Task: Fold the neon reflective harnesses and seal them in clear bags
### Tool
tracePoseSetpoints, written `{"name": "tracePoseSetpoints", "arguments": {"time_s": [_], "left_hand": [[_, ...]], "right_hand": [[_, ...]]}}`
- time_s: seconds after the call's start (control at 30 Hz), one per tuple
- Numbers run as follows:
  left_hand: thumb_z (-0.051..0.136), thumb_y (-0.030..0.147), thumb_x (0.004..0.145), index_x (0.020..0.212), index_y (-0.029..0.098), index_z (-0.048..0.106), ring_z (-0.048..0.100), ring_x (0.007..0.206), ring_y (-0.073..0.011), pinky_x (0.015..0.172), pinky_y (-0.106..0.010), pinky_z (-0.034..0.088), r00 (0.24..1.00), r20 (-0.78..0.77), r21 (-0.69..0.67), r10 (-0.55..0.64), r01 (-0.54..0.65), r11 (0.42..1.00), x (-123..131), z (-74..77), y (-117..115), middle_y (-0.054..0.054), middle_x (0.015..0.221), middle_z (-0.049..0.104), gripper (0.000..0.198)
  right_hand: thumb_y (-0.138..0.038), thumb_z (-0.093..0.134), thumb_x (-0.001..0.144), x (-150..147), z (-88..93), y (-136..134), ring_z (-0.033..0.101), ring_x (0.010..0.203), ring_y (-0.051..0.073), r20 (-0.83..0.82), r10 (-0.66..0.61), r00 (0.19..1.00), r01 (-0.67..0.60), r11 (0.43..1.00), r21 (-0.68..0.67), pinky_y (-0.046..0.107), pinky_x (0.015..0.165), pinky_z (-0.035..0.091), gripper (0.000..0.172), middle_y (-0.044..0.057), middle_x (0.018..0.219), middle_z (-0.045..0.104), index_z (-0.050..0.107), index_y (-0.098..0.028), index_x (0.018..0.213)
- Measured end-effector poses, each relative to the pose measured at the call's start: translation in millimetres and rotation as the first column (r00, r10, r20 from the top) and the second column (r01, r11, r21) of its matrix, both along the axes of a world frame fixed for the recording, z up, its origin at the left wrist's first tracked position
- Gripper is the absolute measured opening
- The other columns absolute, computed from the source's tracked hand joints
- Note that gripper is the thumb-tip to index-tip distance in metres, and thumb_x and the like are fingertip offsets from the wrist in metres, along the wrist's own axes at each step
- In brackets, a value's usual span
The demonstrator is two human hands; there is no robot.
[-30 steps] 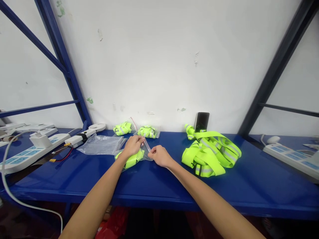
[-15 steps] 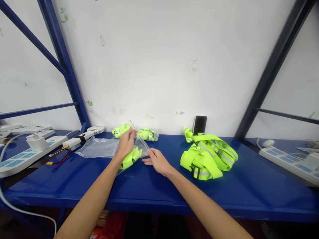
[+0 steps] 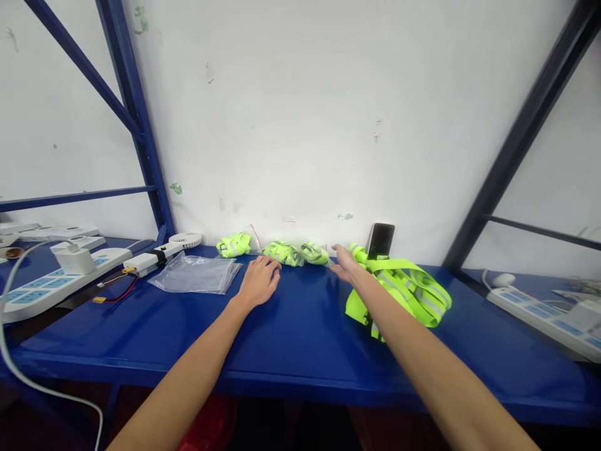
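My right hand (image 3: 344,263) has its fingers apart and holds nothing. It is just right of a bagged neon-yellow reflective strap bundle (image 3: 314,253) by the wall. On the blue table, my left hand (image 3: 260,280) lies palm down, fingers loosely stretched, with nothing visible in it. Two more bagged bundles, a middle one (image 3: 283,253) and a left one (image 3: 233,245), stand along the wall beyond it. Clear plastic bags (image 3: 195,275) lie flat left of my left hand. A loose pile of neon-yellow reflective straps (image 3: 429,297) lies partly hidden behind my right forearm.
A phone (image 3: 381,240) leans on the wall behind the strap pile. At the left are a small white fan (image 3: 186,239), a power strip (image 3: 44,289) with a plug, and cables. Another power strip (image 3: 547,318) lies at the right, and blue frame posts rise on both sides.
The bundle bag that was between my hands now stands by the wall, right of the other two. My right hand has moved right and away from me; both hands have let go.
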State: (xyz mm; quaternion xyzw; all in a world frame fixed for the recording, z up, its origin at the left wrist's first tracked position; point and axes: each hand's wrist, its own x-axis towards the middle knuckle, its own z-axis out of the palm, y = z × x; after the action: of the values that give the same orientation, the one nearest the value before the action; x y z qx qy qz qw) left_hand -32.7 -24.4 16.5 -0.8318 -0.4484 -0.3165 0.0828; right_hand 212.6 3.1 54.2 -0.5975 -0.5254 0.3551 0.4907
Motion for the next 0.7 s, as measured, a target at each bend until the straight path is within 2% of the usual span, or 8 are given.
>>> {"name": "tracePoseSetpoints", "arguments": {"time_s": [0.07,0.17,0.23,0.3,0.37,0.47,0.57,0.7], "left_hand": [[0.041,0.024,0.089,0.094,0.020,0.065,0.052,0.098,-0.0242,0.087,-0.039,0.039,0.998,-0.045,-0.081,-0.040,0.036,0.996,0.6,-7.8,3.6,-0.007,0.099,0.062,0.025],[0.039,0.026,0.089,0.095,0.021,0.065,0.053,0.096,-0.0240,0.086,-0.039,0.039,0.994,-0.073,-0.153,-0.081,0.069,0.986,0.7,-15.8,7.2,-0.007,0.099,0.063,0.028],[0.038,0.026,0.089,0.095,0.020,0.065,0.054,0.095,-0.0239,0.086,-0.039,0.040,0.993,-0.070,-0.186,-0.094,0.079,0.979,0.7,-18.0,8.4,-0.007,0.099,0.063,0.029],[0.038,0.027,0.089,0.094,0.020,0.066,0.054,0.095,-0.0234,0.086,-0.038,0.040,0.992,-0.057,-0.208,-0.110,0.096,0.973,1.2,-18.3,8.5,-0.008,0.098,0.063,0.029],[0.038,0.027,0.089,0.095,0.020,0.066,0.054,0.094,-0.0228,0.087,-0.038,0.040,0.990,-0.041,-0.211,-0.136,0.125,0.970,3.2,-17.5,7.4,-0.008,0.097,0.063,0.029],[0.036,0.027,0.090,0.095,0.020,0.065,0.054,0.093,-0.0220,0.088,-0.037,0.041,0.982,-0.021,-0.201,-0.190,0.182,0.963,10.5,-15.4,2.8,-0.007,0.096,0.062,0.030],[0.034,0.030,0.093,0.099,0.022,0.064,0.055,0.094,-0.0213,0.088,-0.035,0.041,0.968,0.019,-0.220,-0.251,0.249,0.943,20.3,-13.2,-3.6,-0.006,0.097,0.063,0.031],[0.032,0.036,0.095,0.102,0.021,0.063,0.058,0.094,-0.0201,0.088,-0.032,0.042,0.950,0.174,-0.286,-0.259,0.300,0.910,25.0,-10.2,-7.0,-0.005,0.099,0.066,0.035]], "right_hand": [[-0.031,0.043,0.086,12.4,2.7,-5.3,0.068,0.083,0.024,-0.035,0.012,0.999,-0.015,0.994,-0.107,0.036,0.073,0.056,0.045,0.022,0.105,0.064,0.050,-0.006,0.123],[-0.033,0.052,0.084,23.8,23.2,-24.5,0.067,0.088,0.023,-0.006,0.088,0.996,-0.088,0.985,-0.150,0.033,0.077,0.055,0.047,0.023,0.119,0.059,0.053,-0.007,0.123],[-0.035,0.055,0.084,32.0,42.8,-44.5,0.066,0.093,0.025,0.188,0.201,0.961,-0.178,0.975,-0.135,0.034,0.081,0.052,0.048,0.021,0.125,0.058,0.055,-0.010,0.125],[-0.038,0.064,0.078,43.7,58.6,-68.5,0.066,0.095,0.027,0.454,0.350,0.819,-0.307,0.937,-0.170,0.036,0.085,0.049,0.052,0.016,0.124,0.061,0.059,-0.016,0.124],[-0.040,0.076,0.064,57.9,64.5,-92.1,0.059,0.111,0.030,0.681,0.415,0.604,-0.353,0.905,-0.239,0.036,0.092,0.045,0.063,0.014,0.129,0.059,0.063,-0.020,0.121],[-0.039,0.083,0.049,73.5,54.2,-117.2,0.059,0.111,0.034,0.818,0.400,0.414,-0.209,0.916,-0.342,0.039,0.086,0.047,0.085,0.017,0.131,0.056,0.057,-0.021,0.128],[-0.023,0.078,0.056,70.1,39.0,-125.6,0.061,0.106,0.032,0.815,0.393,0.427,-0.273,0.915,-0.298,0.035,0.084,0.047,0.073,0.015,0.117,0.064,0.060,-0.022,0.126],[-0.018,0.064,0.069,40.4,49.6,-128.3,0.060,0.105,0.027,0.684,0.385,0.620,-0.472,0.879,-0.066,0.037,0.090,0.045,0.046,0.009,0.116,0.065,0.067,-0.024,0.114]]}}
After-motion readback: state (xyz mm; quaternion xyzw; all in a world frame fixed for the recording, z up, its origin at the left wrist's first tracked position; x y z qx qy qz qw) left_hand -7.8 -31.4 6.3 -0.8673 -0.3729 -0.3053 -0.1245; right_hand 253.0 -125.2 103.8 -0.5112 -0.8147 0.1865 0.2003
